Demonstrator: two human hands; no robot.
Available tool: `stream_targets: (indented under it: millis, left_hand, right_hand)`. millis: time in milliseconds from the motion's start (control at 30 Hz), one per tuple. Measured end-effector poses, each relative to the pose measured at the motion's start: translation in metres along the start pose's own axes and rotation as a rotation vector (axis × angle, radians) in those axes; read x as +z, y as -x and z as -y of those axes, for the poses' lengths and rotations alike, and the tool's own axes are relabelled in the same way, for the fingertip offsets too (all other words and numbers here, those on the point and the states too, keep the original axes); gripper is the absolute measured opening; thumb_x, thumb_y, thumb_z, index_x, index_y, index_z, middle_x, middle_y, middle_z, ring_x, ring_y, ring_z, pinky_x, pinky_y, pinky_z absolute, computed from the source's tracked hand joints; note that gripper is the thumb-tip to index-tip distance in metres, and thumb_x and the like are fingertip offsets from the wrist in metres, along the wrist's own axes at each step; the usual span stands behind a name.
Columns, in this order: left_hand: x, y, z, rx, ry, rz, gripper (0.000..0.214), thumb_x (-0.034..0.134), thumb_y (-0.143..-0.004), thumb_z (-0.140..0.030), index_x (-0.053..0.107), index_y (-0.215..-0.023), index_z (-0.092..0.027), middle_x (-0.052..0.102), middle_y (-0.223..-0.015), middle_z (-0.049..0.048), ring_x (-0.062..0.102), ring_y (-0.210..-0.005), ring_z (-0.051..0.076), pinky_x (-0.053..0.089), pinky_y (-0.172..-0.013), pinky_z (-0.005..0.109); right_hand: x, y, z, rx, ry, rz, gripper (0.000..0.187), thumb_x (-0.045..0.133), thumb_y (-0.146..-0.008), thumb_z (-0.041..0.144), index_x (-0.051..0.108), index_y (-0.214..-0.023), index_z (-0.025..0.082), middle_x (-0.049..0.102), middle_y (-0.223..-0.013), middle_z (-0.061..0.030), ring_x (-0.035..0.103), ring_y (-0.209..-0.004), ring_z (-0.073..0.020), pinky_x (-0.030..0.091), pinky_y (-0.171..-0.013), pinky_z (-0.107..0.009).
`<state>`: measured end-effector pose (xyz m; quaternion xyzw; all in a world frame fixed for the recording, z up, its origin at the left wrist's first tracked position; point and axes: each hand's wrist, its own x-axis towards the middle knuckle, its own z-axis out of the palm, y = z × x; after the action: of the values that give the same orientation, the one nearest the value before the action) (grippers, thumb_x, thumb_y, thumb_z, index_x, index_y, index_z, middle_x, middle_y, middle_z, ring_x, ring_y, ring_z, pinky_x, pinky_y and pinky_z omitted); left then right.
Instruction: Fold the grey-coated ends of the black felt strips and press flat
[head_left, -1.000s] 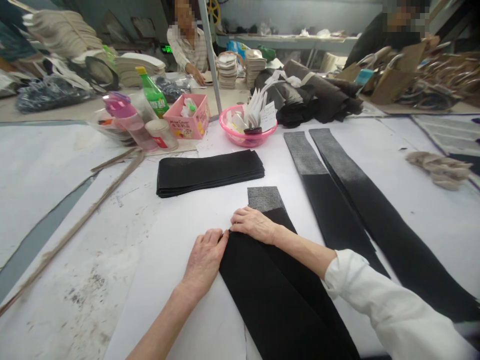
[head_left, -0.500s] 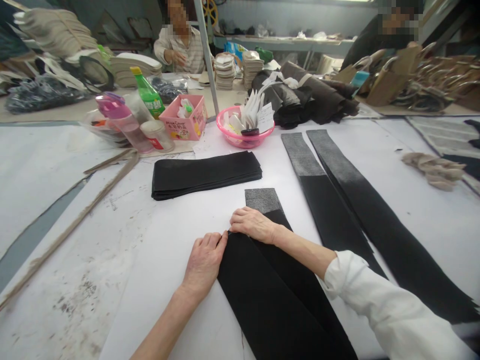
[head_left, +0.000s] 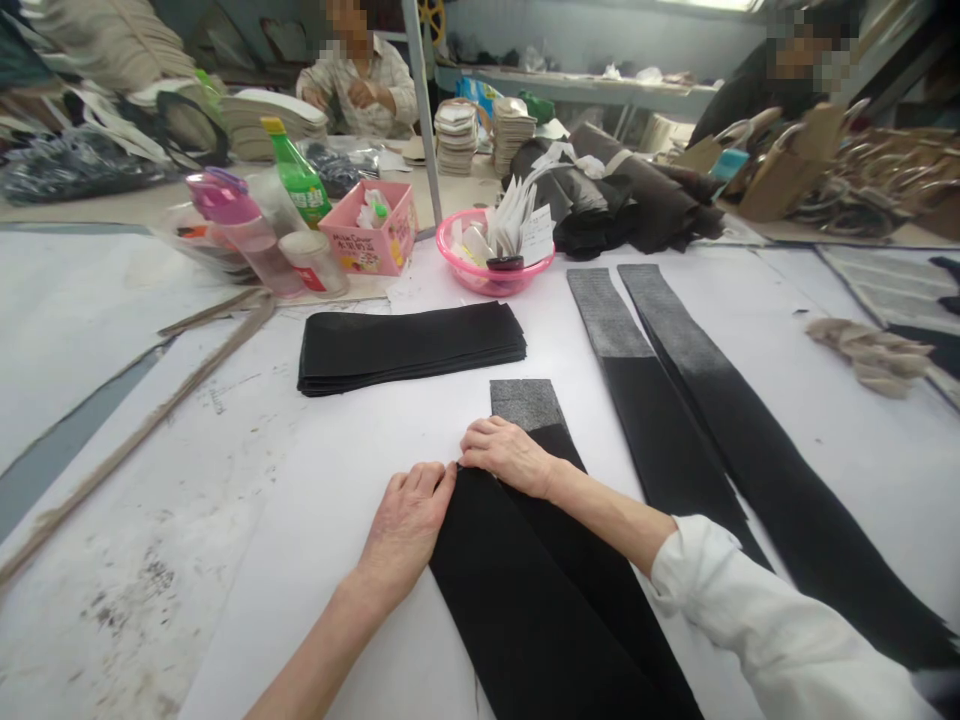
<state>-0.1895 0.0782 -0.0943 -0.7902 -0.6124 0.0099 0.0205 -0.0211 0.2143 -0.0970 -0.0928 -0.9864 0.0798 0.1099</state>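
A long black fabric strip (head_left: pixel 525 600) lies in front of me on the white table (head_left: pixel 315 480), its grey far end (head_left: pixel 525 400) poking out past my hands. My left hand (head_left: pixel 409 520) rests at the strip's left edge, fingers curled and pinching the corner of the top layer. My right hand (head_left: pixel 506 452) lies across the strip just beyond it, fingers bent and pressing the same corner. Both hands touch each other at the fingertips.
A flat stack of black strips (head_left: pixel 409 345) lies farther back. Two long black strips (head_left: pixel 675 400) run along the right. A pink basin (head_left: pixel 495 255), pink box (head_left: pixel 371 235), green bottle (head_left: pixel 296 180) and cups stand behind. Two people sit at the far tables.
My hands stay in the same place on the strip's corner. The view has shifted slightly; the person at the far left table has drawn their hands together.
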Motion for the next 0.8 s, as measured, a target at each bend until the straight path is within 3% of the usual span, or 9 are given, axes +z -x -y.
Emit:
stream_targets:
  millis: [800]
  left_hand:
    - [0.0046,-0.0059,0.0014,0.024,-0.008,-0.005,0.049,0.041,-0.087,-0.007,0.042,-0.135,-0.013,0.056,-0.106,0.0097,0.048,-0.095,0.024,0.038,-0.075,0.038]
  right_hand:
    - [0.0008,0.0047,-0.0014,0.069,-0.001,-0.046,0.016,0.050,-0.095,0.023,0.065,-0.099,0.022,0.061,-0.098,-0.0046,0.050,-0.099,-0.0177,0.037,-0.088,-0.033]
